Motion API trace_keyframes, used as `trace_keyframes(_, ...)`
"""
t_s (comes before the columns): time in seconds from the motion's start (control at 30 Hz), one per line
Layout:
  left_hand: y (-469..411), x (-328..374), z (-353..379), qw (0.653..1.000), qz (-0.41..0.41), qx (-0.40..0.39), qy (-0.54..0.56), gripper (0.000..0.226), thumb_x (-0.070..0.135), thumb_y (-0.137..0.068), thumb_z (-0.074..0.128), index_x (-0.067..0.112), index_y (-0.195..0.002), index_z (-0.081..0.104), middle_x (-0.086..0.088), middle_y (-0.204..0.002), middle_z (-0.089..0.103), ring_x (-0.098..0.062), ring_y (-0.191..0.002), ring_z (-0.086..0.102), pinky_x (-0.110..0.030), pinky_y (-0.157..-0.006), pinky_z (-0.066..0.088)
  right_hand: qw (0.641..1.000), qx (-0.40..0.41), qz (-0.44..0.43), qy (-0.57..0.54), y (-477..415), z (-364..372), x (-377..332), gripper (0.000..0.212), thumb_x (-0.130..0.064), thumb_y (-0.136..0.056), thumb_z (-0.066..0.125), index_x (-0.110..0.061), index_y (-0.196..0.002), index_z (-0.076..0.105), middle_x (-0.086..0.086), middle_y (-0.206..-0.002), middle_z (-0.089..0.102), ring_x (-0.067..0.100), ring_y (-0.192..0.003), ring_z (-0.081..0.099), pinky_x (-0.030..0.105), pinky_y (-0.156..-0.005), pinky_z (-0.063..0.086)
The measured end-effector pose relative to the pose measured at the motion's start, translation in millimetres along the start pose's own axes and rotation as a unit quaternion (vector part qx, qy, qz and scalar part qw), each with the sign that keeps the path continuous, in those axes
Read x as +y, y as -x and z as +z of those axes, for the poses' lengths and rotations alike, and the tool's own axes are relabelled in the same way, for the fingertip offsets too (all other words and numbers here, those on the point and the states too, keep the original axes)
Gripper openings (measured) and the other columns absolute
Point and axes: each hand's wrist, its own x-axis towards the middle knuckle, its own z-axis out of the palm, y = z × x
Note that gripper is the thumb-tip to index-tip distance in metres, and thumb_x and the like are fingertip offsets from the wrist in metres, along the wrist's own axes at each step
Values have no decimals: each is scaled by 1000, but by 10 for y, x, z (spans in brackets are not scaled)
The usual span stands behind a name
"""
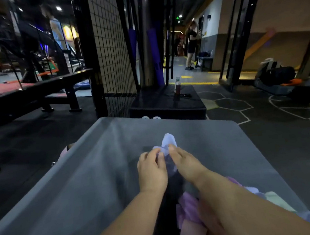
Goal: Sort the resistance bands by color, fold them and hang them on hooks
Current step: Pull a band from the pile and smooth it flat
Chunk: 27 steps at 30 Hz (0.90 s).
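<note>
A pale lilac resistance band (pixel 168 141) is bunched between my two hands over the grey mat (pixel 92 179). My left hand (pixel 151 167) pinches its left side with thumb and fingers. My right hand (pixel 184 163) pinches its right side, and a fold of the band sticks up above my fingertips. More bands lie near me under my forearms: a pink-purple heap (pixel 188 208), a dark one (pixel 167 206) and pale pieces (pixel 273 198) at the right. No hooks can be made out.
A black padded box (pixel 168 103) with a bottle (pixel 177 85) stands just past the mat. A black wire-mesh rack (pixel 107 52) rises at the back left, a bench (pixel 35 92) further left. A person (pixel 192 44) stands in the far corridor. Bags (pixel 278 76) lie at the right.
</note>
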Motion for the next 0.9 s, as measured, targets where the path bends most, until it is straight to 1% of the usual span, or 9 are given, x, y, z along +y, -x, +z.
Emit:
trace_keyframes(0.17,275,470,-256,998,50,24,27,25,17,-99,49,11,-111,69,-5,-111,57,-16,-103,52,-16,-86,35,999,-2,-51,14,468,-308,-289,36,-48,-103,26,-33,-95,58,6,-119,62,27,-113,56,44,-103,41)
trace_keyframes(0.23,445,628,-327,997,75,17,23,24,16,-97,48,12,-106,70,-7,-108,60,-18,-102,54,-25,-91,41,997,14,-77,9,762,-462,-332,37,-46,-104,28,-29,-95,59,7,-110,63,26,-108,57,46,-101,41)
trace_keyframes(0.3,723,790,-374,996,81,5,45,29,21,-93,47,13,-108,71,-5,-111,60,-17,-104,55,-30,-95,43,995,37,-81,-32,1158,-642,-343,31,-49,-103,32,-42,-93,60,-2,-105,62,14,-100,56,36,-99,42)
trace_keyframes(0.37,1065,960,-412,991,87,1,100,40,34,-85,45,14,-109,70,-2,-110,58,-12,-101,55,-23,-93,42,990,61,-70,-104,1576,-838,-278,25,-51,-102,38,-50,-114,60,-17,-119,56,1,-107,50,24,-97,35)
trace_keyframes(0.43,1380,1049,-421,986,101,-13,132,49,45,-81,42,14,-107,71,1,-107,56,-9,-98,56,-16,-89,40,988,66,-59,-130,1943,-986,-101,34,-54,-100,38,-49,-129,54,-28,-128,46,-3,-119,42,27,-101,32)
trace_keyframes(0.57,1939,1000,-400,987,113,-34,109,51,48,-82,41,15,-104,73,16,-100,52,-6,-100,55,-20,-93,41,993,77,-38,-80,2461,-950,240,34,-79,-83,33,-72,-113,49,-30,-145,38,-2,-140,28,38,-118,26)
trace_keyframes(0.63,2113,971,-404,990,112,-38,73,51,50,-81,39,18,-102,74,22,-101,52,0,-106,51,-25,-97,41,992,95,-31,-77,2619,-887,401,27,-67,-92,38,-64,-117,48,-33,-137,42,-1,-141,29,26,-115,23)
trace_keyframes(0.7,2214,933,-405,990,131,-49,35,48,47,-82,41,18,-101,74,11,-106,60,-12,-108,57,-34,-98,45,992,106,-18,-65,2777,-826,481,26,-53,-99,38,-58,-123,44,-36,-136,42,-1,-142,28,20,-110,23)
trace_keyframes(0.9,2366,850,-454,977,125,-116,-130,56,54,-81,36,21,-111,72,-3,-126,61,-29,-121,55,-38,-103,39,979,85,76,168,2977,-690,590,50,-56,-100,30,-45,-149,27,-14,-163,6,9,-150,9,54,-118,-1)
